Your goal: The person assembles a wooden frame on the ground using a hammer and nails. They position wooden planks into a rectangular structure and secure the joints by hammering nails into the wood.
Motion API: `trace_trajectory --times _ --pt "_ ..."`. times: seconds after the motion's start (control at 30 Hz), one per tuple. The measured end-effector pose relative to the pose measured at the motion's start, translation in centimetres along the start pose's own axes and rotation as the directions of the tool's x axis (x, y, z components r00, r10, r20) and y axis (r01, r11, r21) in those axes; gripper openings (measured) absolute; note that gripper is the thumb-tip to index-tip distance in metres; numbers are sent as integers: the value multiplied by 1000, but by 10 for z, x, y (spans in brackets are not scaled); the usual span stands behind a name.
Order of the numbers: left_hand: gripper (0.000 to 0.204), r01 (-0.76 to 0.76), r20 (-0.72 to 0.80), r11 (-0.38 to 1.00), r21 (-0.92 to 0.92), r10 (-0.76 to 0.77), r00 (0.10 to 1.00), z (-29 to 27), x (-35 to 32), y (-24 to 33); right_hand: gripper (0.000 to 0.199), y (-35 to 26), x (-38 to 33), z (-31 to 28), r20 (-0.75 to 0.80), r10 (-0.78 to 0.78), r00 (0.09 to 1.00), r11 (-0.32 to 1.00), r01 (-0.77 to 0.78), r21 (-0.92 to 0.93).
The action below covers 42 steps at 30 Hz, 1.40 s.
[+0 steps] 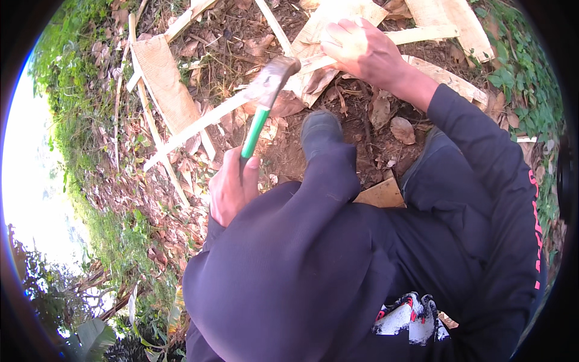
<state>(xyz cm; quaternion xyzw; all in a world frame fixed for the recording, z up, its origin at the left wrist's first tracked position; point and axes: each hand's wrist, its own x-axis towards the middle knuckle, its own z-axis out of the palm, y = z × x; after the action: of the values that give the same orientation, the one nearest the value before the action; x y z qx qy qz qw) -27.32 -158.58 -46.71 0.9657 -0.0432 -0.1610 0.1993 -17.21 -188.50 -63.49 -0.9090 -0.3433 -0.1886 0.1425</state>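
Observation:
My left hand (231,190) is wrapped round the lower end of a hammer (258,128) with a green and black handle. The worn metal head of the hammer is raised, overlapping a long pale wooden strip (199,125) in the picture. Farther up and to the right, my right hand (369,54) is closed over that same strip, its fingers curled together. Whether a nail is between those fingers is hidden. Under the strip, beside my right hand, lies a broad wooden board (329,24).
Another flat board (161,78) lies at the left across thin sticks. More boards (452,24) lie at the far right, with a curved wood piece (449,78) nearer. My boot (321,130) rests on leaf-strewn soil below the strip. Green plants (525,90) border the right side.

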Motion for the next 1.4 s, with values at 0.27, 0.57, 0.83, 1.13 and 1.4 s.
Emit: trace_trajectory --times 0.27,0.57,0.83,1.13,1.4 --pt "16 84 91 996 28 -86 992 -2 -2 1 42 2 -2 0 -16 -9 1000 999 10 51" --pt "42 36 -163 968 -246 -78 984 -6 5 5 42 -1 -4 1 -30 -13 999 999 15 38" --pt "23 23 -97 954 -298 -55 994 -37 25 17 43 -3 -9 5 0 7 1000 1000 -7 26" --pt "19 -174 205 975 -135 199 958 -28 67 -1 41 -1 -4 4 34 -2 999 999 3 -42" --pt "18 -140 193 982 -131 163 968 -23 56 11 42 -1 -4 -1 28 26 999 997 -24 -72"
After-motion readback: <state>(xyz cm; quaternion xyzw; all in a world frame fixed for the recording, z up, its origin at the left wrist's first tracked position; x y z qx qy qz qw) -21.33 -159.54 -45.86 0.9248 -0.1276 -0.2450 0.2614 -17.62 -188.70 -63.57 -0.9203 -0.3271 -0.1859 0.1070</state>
